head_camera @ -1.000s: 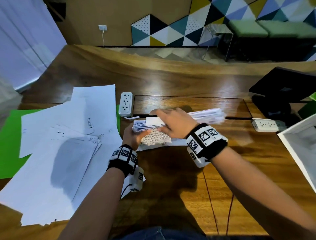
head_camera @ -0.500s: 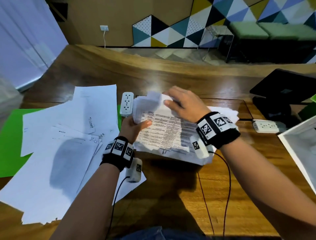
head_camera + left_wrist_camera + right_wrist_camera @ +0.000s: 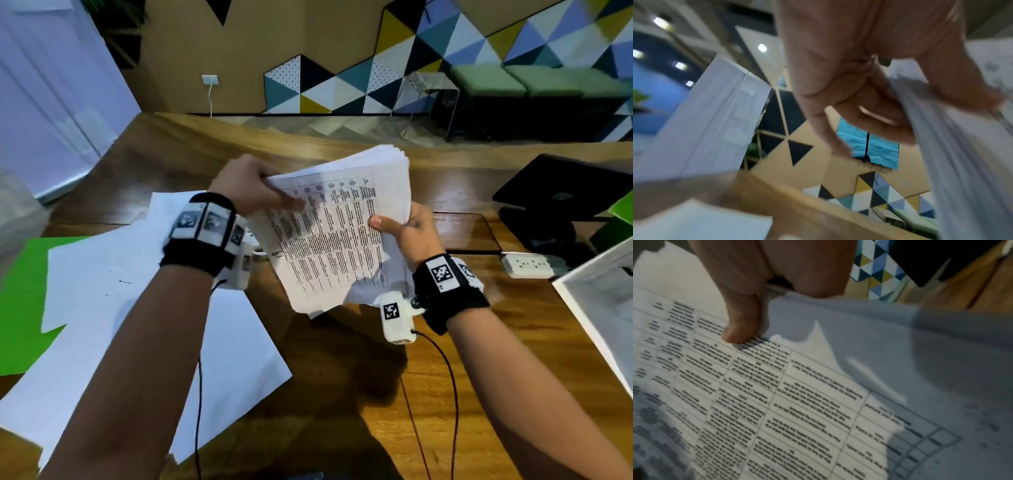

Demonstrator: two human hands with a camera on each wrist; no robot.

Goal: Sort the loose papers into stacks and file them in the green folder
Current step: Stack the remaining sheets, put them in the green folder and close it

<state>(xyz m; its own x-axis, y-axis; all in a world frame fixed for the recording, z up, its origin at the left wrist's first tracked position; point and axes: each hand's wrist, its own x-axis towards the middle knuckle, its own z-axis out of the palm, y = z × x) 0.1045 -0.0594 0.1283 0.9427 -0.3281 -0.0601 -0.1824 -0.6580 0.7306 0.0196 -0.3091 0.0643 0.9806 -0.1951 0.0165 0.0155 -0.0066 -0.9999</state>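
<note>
I hold a stack of printed papers [image 3: 335,240] tilted in the air above the wooden table [image 3: 342,394], its top sheet showing a printed table of text. My left hand [image 3: 274,192] grips the stack's upper left edge, thumb on top. My right hand [image 3: 394,224] pinches the right edge, thumb on the top sheet. In the left wrist view my curled fingers [image 3: 869,113] hold the sheets' edge [image 3: 962,162]. The right wrist view shows my thumb [image 3: 742,324] pressing the printed sheet [image 3: 797,402]. Loose white papers [image 3: 113,291] lie at the left, covering most of the green folder [image 3: 17,291].
A white power strip [image 3: 527,265] and a black laptop-like device [image 3: 561,192] sit at the right. A white tray [image 3: 603,315] juts in at the right edge. Wrist-camera cables [image 3: 452,394] hang over the near table. A green bench [image 3: 489,80] stands beyond the table.
The stack has come up off the table and turned to face me. My left hand has moved to its upper left edge, my right hand from the top to the right edge.
</note>
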